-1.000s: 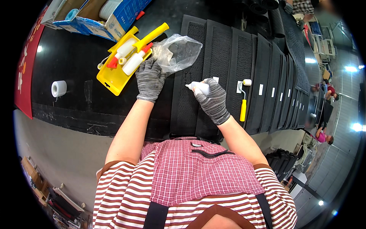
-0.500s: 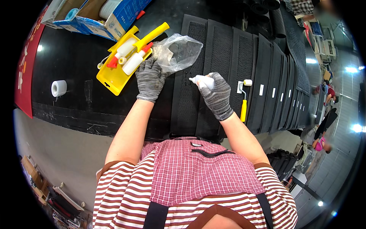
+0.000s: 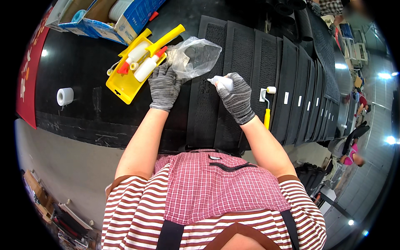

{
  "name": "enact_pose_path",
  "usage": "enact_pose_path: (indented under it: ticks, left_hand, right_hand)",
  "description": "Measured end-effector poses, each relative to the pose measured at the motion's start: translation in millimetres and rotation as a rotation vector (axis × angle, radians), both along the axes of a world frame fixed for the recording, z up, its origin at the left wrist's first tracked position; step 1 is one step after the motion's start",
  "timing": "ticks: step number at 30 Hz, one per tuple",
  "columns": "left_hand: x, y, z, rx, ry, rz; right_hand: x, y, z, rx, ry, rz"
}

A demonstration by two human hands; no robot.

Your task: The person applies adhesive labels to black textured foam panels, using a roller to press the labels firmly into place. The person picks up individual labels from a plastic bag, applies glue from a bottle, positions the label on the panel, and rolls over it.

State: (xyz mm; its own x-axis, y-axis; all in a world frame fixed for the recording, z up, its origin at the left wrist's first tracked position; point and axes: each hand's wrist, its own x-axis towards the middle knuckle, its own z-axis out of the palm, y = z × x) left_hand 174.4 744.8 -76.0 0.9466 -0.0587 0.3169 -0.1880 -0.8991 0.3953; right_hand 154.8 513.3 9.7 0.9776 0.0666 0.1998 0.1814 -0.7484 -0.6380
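Note:
In a grey knit glove, my right hand (image 3: 236, 100) grips a small white squeeze bottle (image 3: 223, 82). The bottle lies tilted, its nozzle pointing left at the textured surface of a black mat panel (image 3: 202, 110). Whether the tip touches the panel I cannot tell. Dark wet-looking marks show near the nozzle. My left hand (image 3: 163, 89), gloved too, lies flat with its fingers stretched forward. It rests beside a yellow tray (image 3: 121, 88) and a clear plastic bag (image 3: 202, 60). Two white bottles with red caps, one of them a nearby bottle (image 3: 146, 70), lie in the tray.
More black panels (image 3: 287, 121) overlap toward the right, several with white labels. A small roller with a yellow handle (image 3: 266, 118) lies on them. To the left stands a white tape roll (image 3: 65, 96). Blue cartons (image 3: 135, 21) sit at the back left. Other people appear far right.
My right hand has moved slightly away from me with the squeeze bottle, and the nozzle now sits farther up the panel. My left hand has stayed in place.

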Motion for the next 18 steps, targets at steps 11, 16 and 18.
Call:
enact_pose_path:
  ticks: [11,16,18]
  left_hand:
    - [1,-1,3,0.011,0.023,0.002]
    - [0,0,-2,0.019,0.004,0.008]
    - [1,0,0,0.043,0.024,0.007]
  right_hand:
    - [-4,1,3,0.015,-0.01,0.004]
    - [-19,5,8,0.081,0.003,0.051]
    - [-18,1,-1,0.09,-0.042,0.01]
